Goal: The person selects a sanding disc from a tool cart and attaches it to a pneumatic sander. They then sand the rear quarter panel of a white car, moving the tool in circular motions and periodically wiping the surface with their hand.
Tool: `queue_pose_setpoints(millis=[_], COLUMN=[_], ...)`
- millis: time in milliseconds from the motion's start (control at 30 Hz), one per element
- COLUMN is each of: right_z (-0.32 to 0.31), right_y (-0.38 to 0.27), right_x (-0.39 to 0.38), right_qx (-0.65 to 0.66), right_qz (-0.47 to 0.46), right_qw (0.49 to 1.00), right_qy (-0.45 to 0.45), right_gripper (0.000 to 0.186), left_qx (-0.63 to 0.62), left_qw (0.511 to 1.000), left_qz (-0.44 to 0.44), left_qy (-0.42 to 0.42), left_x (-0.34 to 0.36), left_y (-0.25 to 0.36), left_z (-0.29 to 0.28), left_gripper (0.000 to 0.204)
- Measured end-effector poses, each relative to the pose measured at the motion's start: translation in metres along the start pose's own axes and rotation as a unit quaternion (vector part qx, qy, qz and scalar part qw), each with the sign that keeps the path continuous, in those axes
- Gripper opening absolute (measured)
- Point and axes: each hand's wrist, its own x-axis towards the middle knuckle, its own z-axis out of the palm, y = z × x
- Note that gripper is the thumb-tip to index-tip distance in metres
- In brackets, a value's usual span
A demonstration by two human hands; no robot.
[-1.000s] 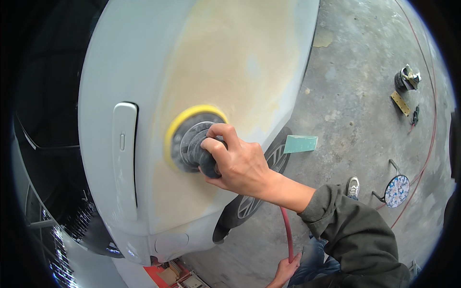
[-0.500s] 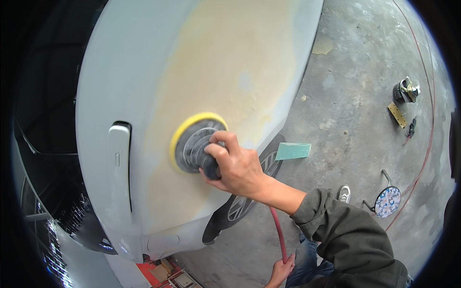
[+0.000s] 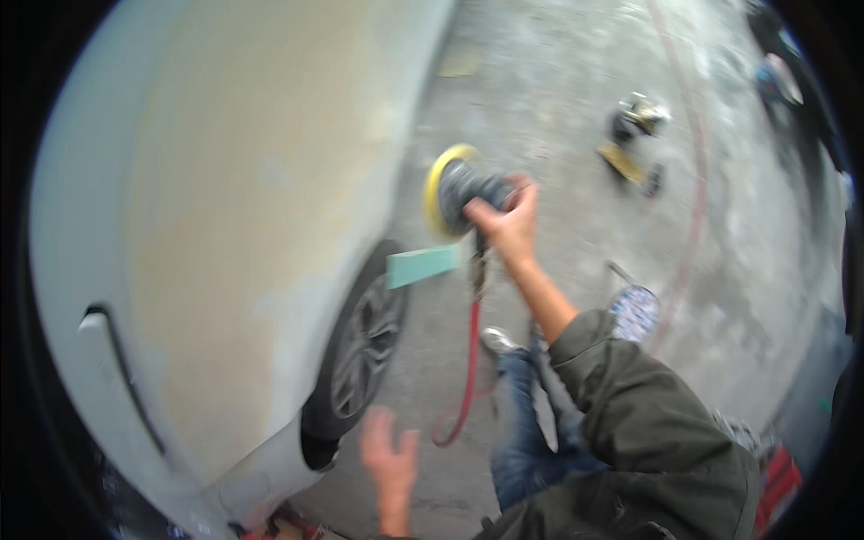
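My right hand [image 3: 509, 220] grips a round air sander [image 3: 461, 191] with a black body and a yellow-edged pad. It is held off the car, over the concrete floor, with its pad turned toward the car body. A red hose [image 3: 472, 360] hangs down from the sander. Beside the wheel [image 3: 364, 337], low in the picture, my left hand [image 3: 389, 454] is open and holds nothing, its fingers apart and blurred. The pale car panel [image 3: 220, 198] on the left carries a broad beige filler patch.
A teal rectangular piece [image 3: 421, 265] juts out by the wheel. On the floor [image 3: 531, 108] to the right are a round stool with a patterned seat [image 3: 635, 312], a yellowish block [image 3: 621, 165] and a dark container with crumpled material [image 3: 634, 119]. A red line [image 3: 697, 153] crosses the floor.
My right hand has lifted the sander off the beige patch and carried it right, away from the car. My left hand has let go of the hose. The view has shifted right.
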Motion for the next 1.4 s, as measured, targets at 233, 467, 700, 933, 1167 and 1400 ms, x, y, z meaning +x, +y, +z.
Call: queue_pose_setpoints(millis=[233,467,700,933,1167,1400], right_z=[-0.07,-0.057,-0.021,-0.018,-0.026,-0.01], right_y=[0.012,0.032,0.036,0.089,0.128,0.095], right_x=[-0.104,-0.057,0.012,0.069,0.094,0.1], right_qx=[-0.139,-0.031,0.002,0.029,-0.016,0.015], right_qz=[0.006,0.039,-0.065,-0.127,-0.152,-0.154], right_qw=[0.976,0.934,0.88,0.832,0.809,0.796], right_qy=[-0.167,-0.354,-0.471,-0.539,-0.567,-0.585], right_gripper=[0.062,0.064,0.069,0.072,0.069,0.073], left_qx=[0.357,0.698,0.668,0.524,0.368,0.326], left_qw=[0.867,0.61,0.63,0.666,0.549,0.613], left_qz=[0.247,0.298,0.276,0.147,0.014,0.09], left_qy=[0.246,0.227,0.284,0.51,0.75,0.714], left_x=[0.081,0.267,0.268,0.158,0.231,0.301], left_y=[-0.018,0.107,0.091,-0.026,0.011,0.099], left_z=[-0.123,-0.17,-0.157,-0.152,-0.112,-0.078], left_gripper=[0.047,0.08,0.086,0.087,0.086,0.083])
